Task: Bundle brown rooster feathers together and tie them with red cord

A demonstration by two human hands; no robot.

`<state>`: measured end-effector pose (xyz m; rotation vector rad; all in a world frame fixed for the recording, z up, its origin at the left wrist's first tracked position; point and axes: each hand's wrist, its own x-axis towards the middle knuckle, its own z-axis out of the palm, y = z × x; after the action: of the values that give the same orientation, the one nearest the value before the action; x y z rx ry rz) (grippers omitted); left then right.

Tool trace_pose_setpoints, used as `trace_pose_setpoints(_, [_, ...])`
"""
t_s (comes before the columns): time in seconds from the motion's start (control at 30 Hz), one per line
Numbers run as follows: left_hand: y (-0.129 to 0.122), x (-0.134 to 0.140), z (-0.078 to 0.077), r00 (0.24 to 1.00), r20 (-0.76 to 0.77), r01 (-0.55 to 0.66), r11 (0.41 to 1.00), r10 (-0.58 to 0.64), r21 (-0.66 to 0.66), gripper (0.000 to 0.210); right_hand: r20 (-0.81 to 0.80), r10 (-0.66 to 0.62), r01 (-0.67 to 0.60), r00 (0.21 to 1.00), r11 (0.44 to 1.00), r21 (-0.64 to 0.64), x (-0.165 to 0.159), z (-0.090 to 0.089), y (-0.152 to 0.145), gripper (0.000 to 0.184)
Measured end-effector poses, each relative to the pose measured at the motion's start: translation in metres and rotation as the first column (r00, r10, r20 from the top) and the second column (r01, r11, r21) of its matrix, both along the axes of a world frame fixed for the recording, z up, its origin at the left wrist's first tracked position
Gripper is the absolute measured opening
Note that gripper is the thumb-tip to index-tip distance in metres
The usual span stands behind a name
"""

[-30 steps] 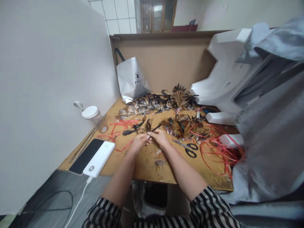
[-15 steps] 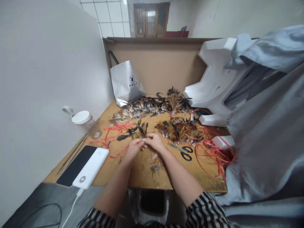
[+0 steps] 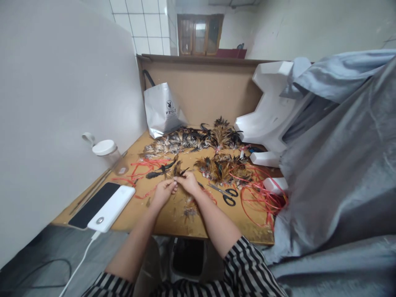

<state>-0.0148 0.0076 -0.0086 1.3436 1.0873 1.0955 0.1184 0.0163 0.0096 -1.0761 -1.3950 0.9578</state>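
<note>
A small bunch of brown and dark feathers (image 3: 177, 169) rises from between my hands, above the table's middle. My left hand (image 3: 165, 190) pinches at its base, fingers closed. From the right, my right hand (image 3: 188, 182) is closed on the same bunch, its fingertips meeting the left ones. The quill ends are hidden by my fingers. Several loose black feathers (image 3: 159, 172) lie just beyond my left hand. Scissors with black handles (image 3: 229, 197) rest to the right of my right forearm. Feather scraps (image 3: 189, 210) are scattered between my forearms.
Bundled feathers (image 3: 224, 169) lie behind the scissors, with a longer feather pile (image 3: 179, 141) further back. Red plastic strips (image 3: 262, 198) tangle at the right; more strips (image 3: 145, 166) lie left. A phone (image 3: 94, 206), power bank (image 3: 113, 208), lidded jar (image 3: 108, 152) and silver bag (image 3: 162, 109) stand around.
The view has shifted, so the table things sit a little further left. Both hands stay together on the feathers; the bunch now looks more brown, its dark tips leaning right.
</note>
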Motion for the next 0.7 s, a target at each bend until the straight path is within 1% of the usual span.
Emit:
trace_pose_setpoints(0.2, [-0.012,-0.005,0.008,1.0,-0.008,0.015,0.999,-0.016,-0.045,0.028,-0.03,0.114,-0.114,0.993,0.993,-0.019,-0.001,0.005,-0.005,0.02])
trace_pose_setpoints(0.37, [-0.014,-0.005,0.013,1.0,0.024,0.017,0.99,-0.014,-0.141,0.026,0.009,0.167,-0.167,0.986,0.986,-0.007,0.002,0.003,-0.004,0.022])
trace_pose_setpoints(0.43, [-0.013,-0.004,0.013,0.999,0.038,0.033,0.988,-0.028,-0.149,0.026,0.01,0.182,-0.182,0.983,0.983,-0.022,0.004,0.002,-0.003,0.022])
trace_pose_setpoints(0.53, [-0.011,-0.003,0.011,0.999,0.027,0.047,0.989,-0.043,-0.137,0.024,-0.005,0.183,-0.183,0.983,0.981,-0.065,0.004,0.002,-0.004,0.022])
trace_pose_setpoints(0.6, [-0.01,-0.002,0.011,0.999,0.039,0.038,0.989,-0.032,-0.144,0.023,-0.028,0.137,-0.139,0.99,0.988,-0.073,0.002,0.003,-0.005,0.022])
trace_pose_setpoints(0.7, [-0.009,-0.001,0.013,0.986,0.164,-0.001,0.983,0.031,-0.183,0.024,-0.082,0.09,-0.094,0.993,0.994,-0.055,-0.002,0.006,-0.007,0.017])
